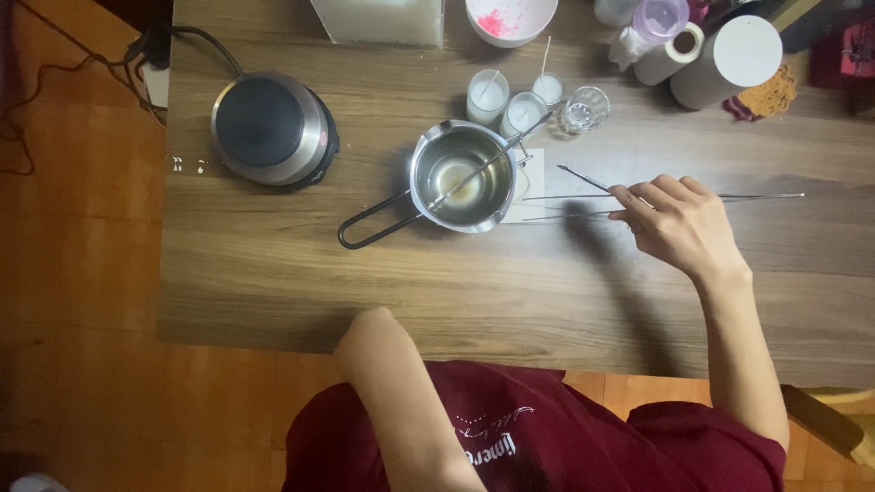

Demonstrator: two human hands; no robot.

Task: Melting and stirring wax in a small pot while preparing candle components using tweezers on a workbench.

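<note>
My right hand (679, 223) rests over the wooden table (273, 264), fingers closed on a thin metal rod (583, 178) that points up-left toward the pot. Long thin metal tweezers (766, 195) lie on the table under the hand, their tips reaching a white paper sheet (533, 178). Left of the hand stands a small steel pot (456, 175) with a black handle (369, 223), holding clear liquid and a metal stirrer. My left arm (392, 383) bends at the table's near edge; its hand is hidden.
Behind the pot stand three small glasses of white wax with wicks (486, 96) and an empty glass (585, 107). An electric hot plate (272, 128) sits at the left. A white bowl with pink bits (510, 18), a white box (378, 20) and rolls (743, 55) line the far edge.
</note>
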